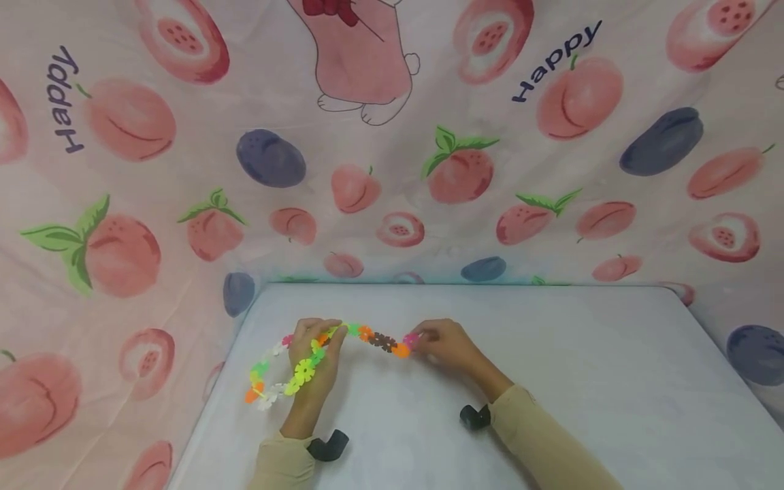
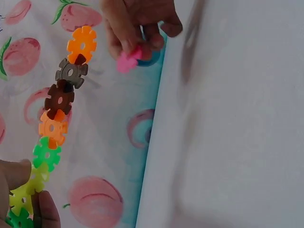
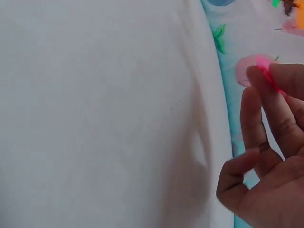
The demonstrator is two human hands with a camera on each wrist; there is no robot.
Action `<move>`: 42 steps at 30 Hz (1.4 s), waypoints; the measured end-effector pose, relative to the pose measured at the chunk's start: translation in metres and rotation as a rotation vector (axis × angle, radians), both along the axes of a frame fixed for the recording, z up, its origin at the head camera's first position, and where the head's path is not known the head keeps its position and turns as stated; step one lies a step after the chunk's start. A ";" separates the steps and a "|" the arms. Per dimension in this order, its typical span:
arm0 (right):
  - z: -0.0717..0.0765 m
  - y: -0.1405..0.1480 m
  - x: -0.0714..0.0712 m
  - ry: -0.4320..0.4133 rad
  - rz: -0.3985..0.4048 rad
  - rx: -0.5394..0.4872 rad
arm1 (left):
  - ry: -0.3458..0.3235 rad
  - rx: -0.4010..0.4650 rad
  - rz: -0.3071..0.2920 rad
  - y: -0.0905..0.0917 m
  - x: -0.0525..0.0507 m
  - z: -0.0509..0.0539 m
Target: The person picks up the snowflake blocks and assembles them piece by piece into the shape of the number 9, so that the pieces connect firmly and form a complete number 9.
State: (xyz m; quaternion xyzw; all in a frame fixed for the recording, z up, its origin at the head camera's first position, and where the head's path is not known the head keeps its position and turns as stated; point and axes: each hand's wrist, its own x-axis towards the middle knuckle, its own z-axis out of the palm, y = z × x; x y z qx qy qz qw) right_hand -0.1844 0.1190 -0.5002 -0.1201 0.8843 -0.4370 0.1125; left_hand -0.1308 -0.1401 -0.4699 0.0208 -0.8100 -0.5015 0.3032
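My left hand point(image 1: 329, 366) pinches a chain of linked, notched plastic snowflake discs point(image 1: 383, 342) at a yellow disc point(image 2: 38, 179). One stretch, in green, orange and brown, reaches right to an orange end disc point(image 2: 81, 45). The rest, with yellow, green, white, orange and pink discs, loops around and across the left hand and wrist. My right hand point(image 1: 452, 347) pinches a single pink snowflake disc point(image 2: 127, 61) between thumb and index finger. A gap parts it from the orange end disc in the left wrist view. The other right fingers are partly bent point(image 3: 254, 118).
A white-covered table point(image 1: 582, 367) lies beneath both hands. Behind and to the sides hangs a fruit-printed cloth point(image 1: 380, 156). Black straps with a bulky piece point(image 1: 329, 446) sit at both wrists, by the beige sleeves point(image 1: 539, 429).
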 end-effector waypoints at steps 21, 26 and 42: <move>0.037 0.007 0.042 0.166 -0.033 -0.105 | 0.073 0.036 0.034 0.001 -0.001 0.001; 0.038 0.007 0.044 0.226 -0.067 -0.124 | 0.129 0.028 0.037 0.003 -0.001 0.002; 0.040 0.005 0.050 0.357 -0.092 -0.144 | 0.090 0.041 0.063 0.003 0.004 0.007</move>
